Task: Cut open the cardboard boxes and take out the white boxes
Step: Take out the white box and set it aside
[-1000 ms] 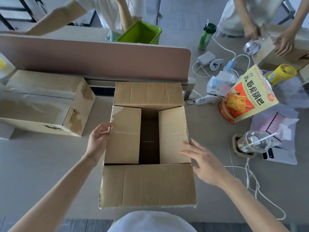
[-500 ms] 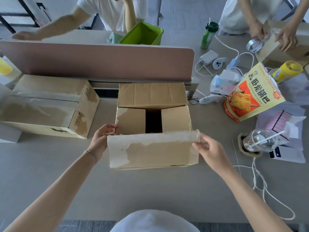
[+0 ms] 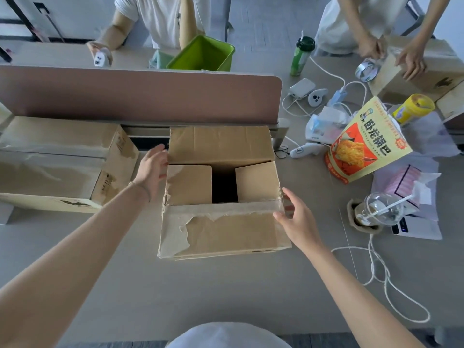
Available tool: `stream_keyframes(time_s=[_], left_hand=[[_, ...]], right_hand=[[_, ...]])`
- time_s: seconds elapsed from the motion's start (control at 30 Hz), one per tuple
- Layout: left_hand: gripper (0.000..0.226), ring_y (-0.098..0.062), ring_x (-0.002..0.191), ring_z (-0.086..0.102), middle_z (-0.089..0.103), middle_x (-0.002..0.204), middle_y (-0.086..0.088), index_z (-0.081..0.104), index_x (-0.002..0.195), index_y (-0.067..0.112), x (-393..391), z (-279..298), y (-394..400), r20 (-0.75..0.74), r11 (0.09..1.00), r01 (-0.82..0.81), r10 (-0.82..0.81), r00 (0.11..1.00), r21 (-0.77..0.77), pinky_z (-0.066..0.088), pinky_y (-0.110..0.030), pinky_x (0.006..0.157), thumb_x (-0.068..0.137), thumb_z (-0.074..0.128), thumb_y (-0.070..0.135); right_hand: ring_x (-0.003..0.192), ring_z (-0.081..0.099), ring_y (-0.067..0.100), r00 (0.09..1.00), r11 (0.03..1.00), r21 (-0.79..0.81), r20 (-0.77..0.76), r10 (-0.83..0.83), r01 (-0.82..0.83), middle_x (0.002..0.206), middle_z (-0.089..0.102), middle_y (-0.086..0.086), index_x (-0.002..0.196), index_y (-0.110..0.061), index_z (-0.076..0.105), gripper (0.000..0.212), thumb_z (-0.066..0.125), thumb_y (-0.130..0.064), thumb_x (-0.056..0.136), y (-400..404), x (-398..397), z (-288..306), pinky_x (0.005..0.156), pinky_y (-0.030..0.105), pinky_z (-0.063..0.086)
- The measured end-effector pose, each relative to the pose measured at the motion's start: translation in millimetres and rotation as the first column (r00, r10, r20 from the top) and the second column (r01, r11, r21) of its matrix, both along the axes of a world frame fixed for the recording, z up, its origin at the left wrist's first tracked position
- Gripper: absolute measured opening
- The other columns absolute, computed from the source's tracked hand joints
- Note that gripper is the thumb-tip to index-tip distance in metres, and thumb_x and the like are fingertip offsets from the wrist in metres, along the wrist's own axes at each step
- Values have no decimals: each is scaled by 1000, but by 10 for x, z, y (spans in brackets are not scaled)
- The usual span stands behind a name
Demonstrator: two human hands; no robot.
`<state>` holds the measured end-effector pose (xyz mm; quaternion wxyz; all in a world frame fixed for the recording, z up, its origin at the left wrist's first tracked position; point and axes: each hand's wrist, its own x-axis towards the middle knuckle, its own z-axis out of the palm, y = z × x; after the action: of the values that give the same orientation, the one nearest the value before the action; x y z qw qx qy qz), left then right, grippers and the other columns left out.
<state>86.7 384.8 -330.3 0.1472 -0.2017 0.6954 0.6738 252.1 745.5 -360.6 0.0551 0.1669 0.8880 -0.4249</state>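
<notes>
An open cardboard box stands in the middle of the grey table. Its two short flaps lie inward over a dark gap, its far flap stands up, and its near flap is folded over with torn tape along it. No white box shows in the gap. My left hand rests with spread fingers at the box's far left corner. My right hand touches the near flap's right end, fingers apart. A second cardboard box, taped, lies on the left.
A pink desk divider runs behind the box. On the right lie a snack bag, a plastic cup with straw, white cables and chargers. Two other people work across the table, one with a box and tape roll.
The near flap, spread flat towards me a second ago, was lifted and folded over the opening. My left hand then moved up to the far left corner; my right hand loosened its hold.
</notes>
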Motion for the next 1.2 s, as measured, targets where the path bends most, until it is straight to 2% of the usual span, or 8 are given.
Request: stream_keyframes(time_s=[0.27,0.37,0.5,0.63,0.77,0.9,1.03,1.2], left_hand=[[32,-15,126,58,70,125,4,69,108,30,74,184,49,8,991,-78,77,997,105,33,-49,117,97,48,51],[36,-8,119,60,75,114,10,69,85,26,328,178,16,-39,999,-42,41,998,-25,39,-47,111,99,45,48],[23,-15,99,64,72,105,5,75,91,29,687,21,2,-161,953,71,-122,979,-293,46,-38,89,89,60,45],[9,-31,137,41,49,140,-8,65,99,16,754,-153,95,-138,724,99,-261,955,-682,38,-35,98,95,63,24],[42,-33,158,3,18,168,-16,56,125,21,730,-270,258,-143,292,54,-610,779,-955,15,-58,124,85,59,7],[75,-28,158,-8,1,172,-9,24,160,26,719,-359,424,-52,241,172,-709,703,-955,2,-63,124,91,48,12],[76,-24,156,-21,-18,170,-4,-6,163,31,737,-454,443,88,112,219,-671,736,-969,-10,-60,123,100,19,65],[82,-27,156,-19,-20,170,-6,-10,163,27,748,-516,515,155,14,213,-639,753,-977,-2,-65,122,96,12,70]], right_hand=[[123,59,18,999,997,-52,10,-49,49,145,53,-10,155,-45,29,87,75,-39,81,49,23,-42,105,48,49],[129,53,15,998,1000,9,-69,-11,11,148,49,-4,159,-42,23,94,77,-21,86,11,30,-34,106,44,48],[144,39,20,976,992,124,-217,24,3,155,43,6,154,-25,42,80,76,-5,85,-57,15,-60,118,40,35],[144,37,20,932,982,115,-347,-103,151,151,43,10,145,-19,53,75,61,16,78,-105,-20,12,119,39,33],[143,40,34,910,870,491,-339,238,-45,153,44,16,143,-13,53,56,59,-1,88,-306,-361,112,117,53,33],[157,2,38,895,644,682,35,445,-347,171,3,16,163,-28,16,65,27,-48,101,-553,-584,-116,124,61,5],[157,-8,35,898,612,710,67,435,-349,171,-8,11,163,-34,3,69,20,-57,101,-535,-598,-249,124,62,-1],[156,-15,35,903,577,738,103,417,-350,170,-16,13,163,-31,-6,72,16,-59,100,-578,-591,-291,123,62,-2]])
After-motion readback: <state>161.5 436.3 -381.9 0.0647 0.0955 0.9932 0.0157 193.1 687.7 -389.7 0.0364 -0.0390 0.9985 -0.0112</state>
